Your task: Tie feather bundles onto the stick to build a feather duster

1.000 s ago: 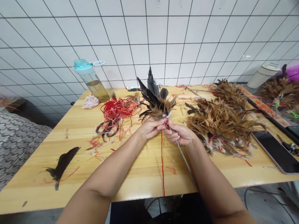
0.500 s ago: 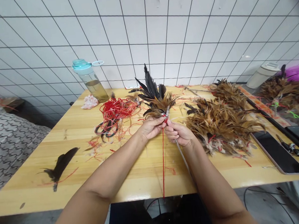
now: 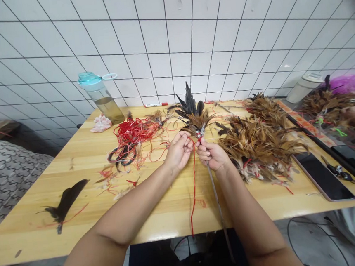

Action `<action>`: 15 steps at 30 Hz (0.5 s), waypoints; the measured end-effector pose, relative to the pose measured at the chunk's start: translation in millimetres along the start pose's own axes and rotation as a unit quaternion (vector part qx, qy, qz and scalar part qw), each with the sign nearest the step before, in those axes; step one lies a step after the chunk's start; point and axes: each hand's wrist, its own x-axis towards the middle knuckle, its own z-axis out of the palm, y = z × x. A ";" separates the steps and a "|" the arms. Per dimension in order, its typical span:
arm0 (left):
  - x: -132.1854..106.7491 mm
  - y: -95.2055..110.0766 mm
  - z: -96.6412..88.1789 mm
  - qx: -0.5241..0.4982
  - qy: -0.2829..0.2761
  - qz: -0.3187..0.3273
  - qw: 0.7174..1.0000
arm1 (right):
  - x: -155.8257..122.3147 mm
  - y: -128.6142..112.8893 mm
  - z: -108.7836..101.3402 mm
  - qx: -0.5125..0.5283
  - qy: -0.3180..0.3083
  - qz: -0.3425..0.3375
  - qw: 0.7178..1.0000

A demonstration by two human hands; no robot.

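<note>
The right hand [image 3: 213,155] is closed around the stick [image 3: 217,200], and the left hand [image 3: 178,151] pinches the red thread [image 3: 194,181] beside it. The feather bundle [image 3: 194,117] stands just on their far side, and the stick runs straight back past the near edge of the table [image 3: 75,167] (a feather pile [image 3: 259,142] lies close on the right).
</note>
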 end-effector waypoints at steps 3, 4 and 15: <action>-1.9 1.9 2.1 0.040 -0.008 0.021 0.999 | 3.5 3.3 -1.5 -0.027 0.034 -0.003 0.999; -2.3 1.9 2.4 0.054 -0.010 0.026 0.998 | 4.8 4.8 -2.0 -0.036 0.047 -0.007 0.998; -1.7 1.0 -4.6 0.116 -0.072 0.044 0.990 | 2.9 -0.7 -0.5 0.057 0.051 -0.013 0.997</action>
